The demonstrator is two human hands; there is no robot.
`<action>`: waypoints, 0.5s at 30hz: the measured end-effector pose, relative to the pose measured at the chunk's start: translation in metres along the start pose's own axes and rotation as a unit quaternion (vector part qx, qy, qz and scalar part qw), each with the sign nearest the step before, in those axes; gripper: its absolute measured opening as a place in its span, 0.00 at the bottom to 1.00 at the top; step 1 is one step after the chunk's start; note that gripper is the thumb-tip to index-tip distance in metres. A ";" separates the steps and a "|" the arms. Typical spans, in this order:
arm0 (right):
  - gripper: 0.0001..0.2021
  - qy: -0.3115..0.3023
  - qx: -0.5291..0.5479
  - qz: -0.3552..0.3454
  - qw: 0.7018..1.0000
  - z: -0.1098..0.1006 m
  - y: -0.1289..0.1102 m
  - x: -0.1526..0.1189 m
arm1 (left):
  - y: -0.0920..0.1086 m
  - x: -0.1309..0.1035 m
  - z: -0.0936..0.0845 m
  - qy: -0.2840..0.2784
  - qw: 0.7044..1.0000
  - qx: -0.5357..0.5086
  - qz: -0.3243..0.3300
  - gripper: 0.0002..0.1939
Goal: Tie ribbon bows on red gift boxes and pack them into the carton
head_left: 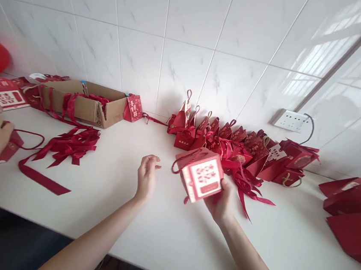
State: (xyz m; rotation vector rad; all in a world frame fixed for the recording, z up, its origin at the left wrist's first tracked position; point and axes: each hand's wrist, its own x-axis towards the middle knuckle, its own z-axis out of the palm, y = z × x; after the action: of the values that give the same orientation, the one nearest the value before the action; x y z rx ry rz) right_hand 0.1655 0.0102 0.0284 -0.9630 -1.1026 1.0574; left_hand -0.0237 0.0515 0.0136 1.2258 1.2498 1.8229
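R hand point(221, 201) has its grip closed on red gift box point(201, 173), held tilted above the white surface point(96, 195). L hand point(147, 176) is beside, holding nothing, fingers partly curled. Behind the box, many small red boxes point(225, 139) stand near the wall, w/ red ribbons point(246, 180) in front.

Left box point(6, 96): red double-happiness sign (囍) on its pale panel, the one clear reading. Held box point(202, 178), in right hand point(221, 201): red characters on a pale panel, darker strip under them; both blurred, unreadable. Box by carton point(133, 107): pale characters on its red face, too small to read. Small box point(184, 139), front of the row: short line of gold characters, illegible. White panel point(276, 153), right part of row: tiny red marks, unreadable.
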 end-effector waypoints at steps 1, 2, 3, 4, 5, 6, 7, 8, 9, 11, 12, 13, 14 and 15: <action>0.23 -0.011 0.052 0.045 0.998 0.000 -0.002 0.000 | -0.002 0.001 0.000 -0.009 1.000 0.008 0.000 0.12; 0.24 -0.018 0.093 0.080 0.992 -0.001 -0.003 -0.001 | -0.004 0.002 0.000 -0.020 1.000 0.015 0.001 0.12; 0.23 -0.022 0.125 0.104 0.986 -0.002 -0.004 -0.001 | -0.005 0.001 0.000 -0.034 0.999 0.024 0.003 0.12; 0.22 -0.023 0.153 0.121 0.981 -0.003 -0.003 -0.002 | -0.006 0.000 0.001 -0.050 0.998 0.033 0.009 0.11; 0.21 -0.023 0.182 0.134 0.974 -0.003 -0.003 -0.003 | -0.007 0.000 0.002 -0.068 0.997 0.044 0.017 0.11; 0.20 -0.022 0.216 0.147 0.965 -0.004 -0.002 -0.003 | -0.007 -0.001 0.003 -0.086 0.994 0.055 0.027 0.10; 0.18 -0.024 0.253 0.165 0.953 -0.004 -0.001 -0.004 | -0.007 -0.002 0.003 -0.105 0.992 0.066 0.038 0.10; 0.17 -0.028 0.293 0.186 0.938 -0.004 0.000 -0.004 | -0.008 -0.002 0.004 -0.123 0.988 0.079 0.049 0.10; 0.15 -0.033 0.333 0.207 0.919 -0.005 0.000 -0.004 | -0.008 -0.002 0.004 -0.142 0.984 0.092 0.060 0.10; 0.14 -0.046 0.402 0.239 0.883 -0.005 0.000 -0.005 | -0.010 -0.002 0.004 -0.173 0.975 0.118 0.076 0.10; 0.13 -0.056 0.422 0.248 0.870 -0.005 0.001 -0.005 | -0.011 -0.002 0.004 -0.186 0.970 0.131 0.083 0.10; 0.14 -0.068 0.430 0.251 0.865 -0.005 0.000 -0.005 | -0.012 -0.001 0.004 -0.195 0.966 0.142 0.089 0.09; 0.14 -0.081 0.425 0.248 0.867 -0.005 0.000 -0.005 | -0.013 -0.001 0.004 -0.203 0.963 0.152 0.095 0.09; 0.16 -0.096 0.407 0.242 0.876 -0.004 0.000 -0.004 | -0.014 -0.001 0.004 -0.209 0.959 0.161 0.101 0.09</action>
State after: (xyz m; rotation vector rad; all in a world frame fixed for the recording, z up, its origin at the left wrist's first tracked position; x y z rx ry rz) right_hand 0.1693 0.0056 0.0271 -0.4407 -0.4508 1.8599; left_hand -0.0203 0.0577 0.0006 1.8661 1.2353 1.4130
